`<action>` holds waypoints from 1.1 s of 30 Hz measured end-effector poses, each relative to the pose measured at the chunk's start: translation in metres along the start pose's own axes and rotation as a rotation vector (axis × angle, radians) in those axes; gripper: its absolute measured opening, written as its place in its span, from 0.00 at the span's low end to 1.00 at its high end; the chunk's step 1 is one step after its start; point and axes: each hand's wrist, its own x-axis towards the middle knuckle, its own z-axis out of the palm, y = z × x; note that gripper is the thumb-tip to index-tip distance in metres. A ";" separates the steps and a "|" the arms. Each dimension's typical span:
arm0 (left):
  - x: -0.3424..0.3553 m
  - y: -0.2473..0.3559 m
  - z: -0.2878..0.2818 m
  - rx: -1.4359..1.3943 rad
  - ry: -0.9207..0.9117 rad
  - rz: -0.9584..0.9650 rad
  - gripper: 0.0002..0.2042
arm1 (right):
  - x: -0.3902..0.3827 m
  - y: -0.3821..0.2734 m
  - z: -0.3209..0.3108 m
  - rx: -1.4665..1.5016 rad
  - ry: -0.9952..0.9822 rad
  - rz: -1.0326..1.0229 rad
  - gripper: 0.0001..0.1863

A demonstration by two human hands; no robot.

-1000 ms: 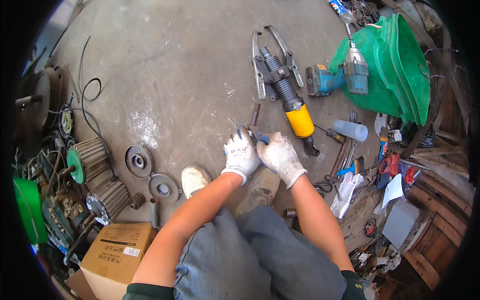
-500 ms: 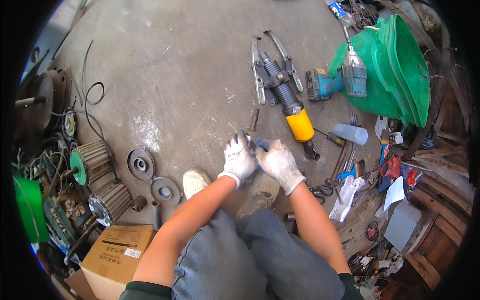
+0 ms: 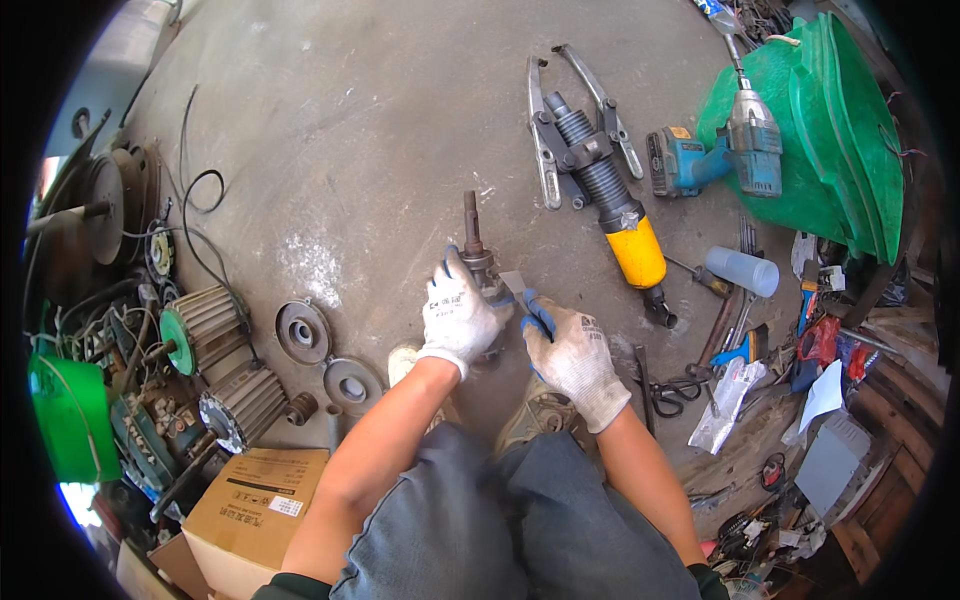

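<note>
A dark metal shaft [image 3: 472, 225] stands out beyond my gloved left hand [image 3: 458, 315], with a ring-shaped bearing or collar [image 3: 480, 262] around it. The left fingers wrap the part just below this ring; the shaft's near end is mostly hidden by the hand. My gloved right hand [image 3: 572, 350] pinches a small flat grey piece, like a scraper blade [image 3: 512, 282], whose tip points toward the shaft. Both hands are above the floor between my shoes. Whether the flat piece touches the shaft I cannot tell.
A yellow-and-black hydraulic puller [image 3: 635, 255] lies beyond my right hand, near a blue cordless impact wrench [image 3: 755, 150] and green basket [image 3: 800, 120]. Two round metal end covers [image 3: 303, 331], motor rotors [image 3: 245, 405] and a cardboard box [image 3: 255, 500] are on the left. Scissors [image 3: 672, 395] lie right.
My hands have moved apart, and the shaft with its ring shows more fully. The flat grey piece now shows in my right fingers. The whole view has shifted slightly.
</note>
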 end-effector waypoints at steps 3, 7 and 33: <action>0.009 -0.016 0.005 -0.022 -0.022 -0.025 0.46 | 0.006 -0.003 0.007 -0.016 0.020 -0.038 0.21; 0.013 -0.027 0.010 -0.159 0.018 -0.041 0.43 | 0.026 -0.027 -0.007 -0.241 -0.093 -0.008 0.20; 0.074 -0.095 -0.015 -0.351 -0.057 0.008 0.44 | 0.123 -0.122 0.053 -0.485 -0.182 0.043 0.19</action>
